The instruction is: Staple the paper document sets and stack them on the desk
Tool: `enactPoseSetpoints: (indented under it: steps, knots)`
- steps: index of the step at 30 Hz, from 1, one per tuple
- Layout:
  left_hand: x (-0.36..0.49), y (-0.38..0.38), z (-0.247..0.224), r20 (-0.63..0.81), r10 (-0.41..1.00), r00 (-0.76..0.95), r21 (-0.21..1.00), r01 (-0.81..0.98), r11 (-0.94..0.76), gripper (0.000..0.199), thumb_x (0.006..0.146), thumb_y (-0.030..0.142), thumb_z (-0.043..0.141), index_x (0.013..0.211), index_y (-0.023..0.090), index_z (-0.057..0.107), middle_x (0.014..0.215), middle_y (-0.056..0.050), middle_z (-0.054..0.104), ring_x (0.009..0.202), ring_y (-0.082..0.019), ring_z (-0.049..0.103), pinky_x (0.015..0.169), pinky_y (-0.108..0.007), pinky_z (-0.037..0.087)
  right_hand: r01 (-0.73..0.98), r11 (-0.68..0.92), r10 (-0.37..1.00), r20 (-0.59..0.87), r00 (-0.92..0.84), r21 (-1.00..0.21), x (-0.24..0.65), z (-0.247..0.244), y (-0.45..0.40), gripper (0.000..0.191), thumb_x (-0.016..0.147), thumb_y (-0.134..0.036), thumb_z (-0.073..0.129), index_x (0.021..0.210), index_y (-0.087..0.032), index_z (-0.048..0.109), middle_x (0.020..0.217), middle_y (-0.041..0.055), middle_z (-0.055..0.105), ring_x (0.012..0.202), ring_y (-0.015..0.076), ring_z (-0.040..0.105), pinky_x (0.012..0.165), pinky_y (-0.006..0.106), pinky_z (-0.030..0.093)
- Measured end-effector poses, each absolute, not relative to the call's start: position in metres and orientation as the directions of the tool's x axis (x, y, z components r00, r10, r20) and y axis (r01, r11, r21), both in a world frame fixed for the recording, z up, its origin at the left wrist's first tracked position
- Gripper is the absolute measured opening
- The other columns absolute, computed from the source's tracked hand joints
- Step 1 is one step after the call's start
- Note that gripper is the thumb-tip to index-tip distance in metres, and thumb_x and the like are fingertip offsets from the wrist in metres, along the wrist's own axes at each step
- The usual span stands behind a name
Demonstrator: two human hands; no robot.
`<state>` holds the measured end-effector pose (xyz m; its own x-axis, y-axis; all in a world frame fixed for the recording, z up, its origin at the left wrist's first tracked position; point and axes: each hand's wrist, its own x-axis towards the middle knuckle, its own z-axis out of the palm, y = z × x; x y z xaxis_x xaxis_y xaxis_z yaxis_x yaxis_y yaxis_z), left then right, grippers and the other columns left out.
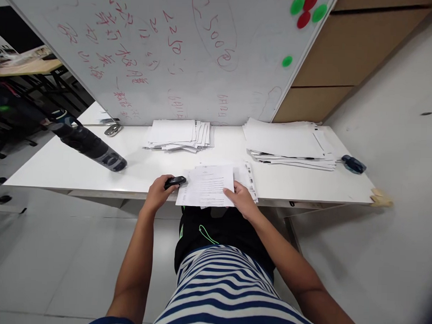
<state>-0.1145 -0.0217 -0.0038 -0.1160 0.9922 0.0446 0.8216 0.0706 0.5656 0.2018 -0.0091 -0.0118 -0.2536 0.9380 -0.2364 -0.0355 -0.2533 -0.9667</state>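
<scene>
My left hand [158,193] is closed round a small black stapler [175,181] at the desk's front edge, just left of some printed sheets. My right hand [243,200] pinches the right edge of the printed sheets [210,185], with the thumb on top. These sheets lie partly over the desk's front edge. Under and to the right of them are more papers [250,179] with dark marks along their side. The fingers beneath the sheets are hidden.
On the white desk [138,166] are a left paper stack [174,132], a right paper stack [284,138], a black bottle [92,146], a grey mouse-like object [112,130] and a dark blue object [353,164]. A whiteboard [204,86] rises behind; cardboard boxes [350,53] stand right.
</scene>
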Motion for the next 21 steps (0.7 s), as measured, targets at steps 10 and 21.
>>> enactPoseSetpoints:
  steps: [10,21]
  knots:
    - [-0.11,-0.015,0.03,0.025,0.997,-0.07,0.656,0.754,0.037,0.047,0.088,0.059,0.049,0.119,0.026,0.066,0.125,-0.007,0.065,0.114,-0.027,0.06,0.092,-0.035,0.047,0.066,-0.177,0.911,-0.189,-0.367,-0.982,0.172,-0.01,-0.01,0.039,0.086,-0.044,0.06,0.119,-0.022,0.062,0.097,0.0054,0.073,0.063,0.0189,0.067,0.051,0.032,0.055]
    - [-0.093,0.046,0.013,0.06,0.994,-0.091,0.434,0.899,0.056,0.055,0.098,0.056,0.024,0.108,0.021,0.065,0.118,-0.013,0.066,0.117,-0.031,0.054,0.1,-0.046,0.037,0.159,-0.071,0.948,-0.116,-0.298,-0.985,0.187,0.007,0.004,0.031,0.083,-0.034,0.062,0.111,-0.022,0.069,0.106,0.0059,0.075,0.098,0.0256,0.069,0.082,0.04,0.057]
